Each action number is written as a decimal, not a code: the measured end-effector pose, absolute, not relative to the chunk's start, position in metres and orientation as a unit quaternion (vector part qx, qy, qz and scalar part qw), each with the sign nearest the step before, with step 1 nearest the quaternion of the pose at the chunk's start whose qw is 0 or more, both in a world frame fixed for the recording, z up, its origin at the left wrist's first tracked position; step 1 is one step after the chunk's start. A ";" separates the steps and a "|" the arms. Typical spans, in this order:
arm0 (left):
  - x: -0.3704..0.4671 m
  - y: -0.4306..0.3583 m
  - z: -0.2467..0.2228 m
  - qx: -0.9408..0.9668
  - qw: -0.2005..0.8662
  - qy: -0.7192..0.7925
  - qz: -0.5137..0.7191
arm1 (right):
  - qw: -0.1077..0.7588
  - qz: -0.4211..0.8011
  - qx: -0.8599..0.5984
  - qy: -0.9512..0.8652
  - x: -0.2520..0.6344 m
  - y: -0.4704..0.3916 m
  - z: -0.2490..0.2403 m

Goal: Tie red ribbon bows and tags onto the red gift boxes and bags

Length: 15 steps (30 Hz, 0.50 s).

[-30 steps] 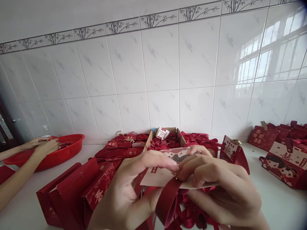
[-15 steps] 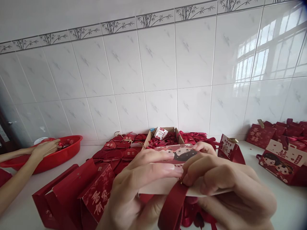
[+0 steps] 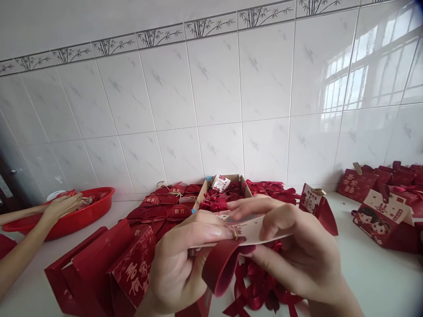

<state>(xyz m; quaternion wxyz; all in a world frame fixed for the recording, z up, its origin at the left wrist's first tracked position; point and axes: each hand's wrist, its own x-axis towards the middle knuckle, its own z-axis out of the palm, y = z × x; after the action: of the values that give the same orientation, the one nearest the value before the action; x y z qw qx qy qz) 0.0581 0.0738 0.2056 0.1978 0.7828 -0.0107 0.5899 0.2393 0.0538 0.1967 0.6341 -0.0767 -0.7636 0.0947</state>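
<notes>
Between my two hands is a red-and-white wedding favor box (image 3: pixel 253 232) with a printed top, tilted so its pale edge faces me. A dark red strap handle (image 3: pixel 216 269) loops down from that edge, next to a small gold fastener (image 3: pixel 235 233). My left hand (image 3: pixel 181 259) pinches the box close to the fastener, thumb below and fingers on top. My right hand (image 3: pixel 297 246) grips the other end, with its thumb beneath by the strap and one finger stretched over the top. Beneath the hands lie loose red ribbons (image 3: pixel 256 286).
Upright red gift boxes (image 3: pixel 130 273) stand at my left. A cardboard box (image 3: pixel 243 185) of red ribbon items sits by the tiled wall, among red packets (image 3: pixel 155 213). More favor boxes (image 3: pixel 380 220) are at right. Another person's hands (image 3: pixel 62 207) reach into a red basin (image 3: pixel 95 211).
The favor box has tilted flatter and shifted slightly left. My right hand has moved left and its fingers have come off the fastener. The strap loop has swung left, showing the ribbons below.
</notes>
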 end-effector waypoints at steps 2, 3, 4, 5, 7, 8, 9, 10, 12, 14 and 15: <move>0.057 0.077 0.202 0.780 0.203 -0.021 0.592 | 0.636 0.118 -0.071 -0.760 0.238 0.053 0.198; 0.057 0.077 0.201 0.777 0.204 -0.023 0.595 | 0.641 0.130 -0.067 -0.754 0.237 0.052 0.198; 0.056 0.078 0.200 0.774 0.204 -0.022 0.599 | 0.649 0.140 -0.065 -0.745 0.236 0.051 0.199; 0.056 0.078 0.199 0.772 0.201 -0.018 0.603 | 0.656 0.152 -0.066 -0.736 0.235 0.051 0.199; 0.058 0.078 0.196 0.764 0.191 -0.006 0.616 | 0.670 0.171 -0.071 -0.718 0.233 0.051 0.200; 0.059 0.077 0.194 0.759 0.188 0.003 0.623 | 0.677 0.175 -0.072 -0.712 0.231 0.051 0.200; 0.061 0.077 0.193 0.755 0.185 0.013 0.630 | 0.683 0.173 -0.072 -0.706 0.230 0.052 0.200; 0.063 0.077 0.192 0.748 0.183 0.026 0.638 | 0.688 0.165 -0.071 -0.703 0.229 0.053 0.199; 0.067 0.079 0.191 0.738 0.192 0.046 0.645 | 0.698 0.144 -0.070 -0.698 0.229 0.056 0.199; 0.068 0.083 0.193 0.754 0.211 0.074 0.617 | 0.703 0.142 -0.086 -0.692 0.232 0.059 0.198; 0.067 0.086 0.195 0.769 0.221 0.095 0.592 | 0.704 0.153 -0.104 -0.685 0.235 0.061 0.199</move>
<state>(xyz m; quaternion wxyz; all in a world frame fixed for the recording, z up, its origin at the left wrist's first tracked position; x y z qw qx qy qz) 0.0670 0.0862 0.1947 0.2205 0.7693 0.0947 0.5921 0.2349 0.0606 0.1985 0.7044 -0.1044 -0.6853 0.1530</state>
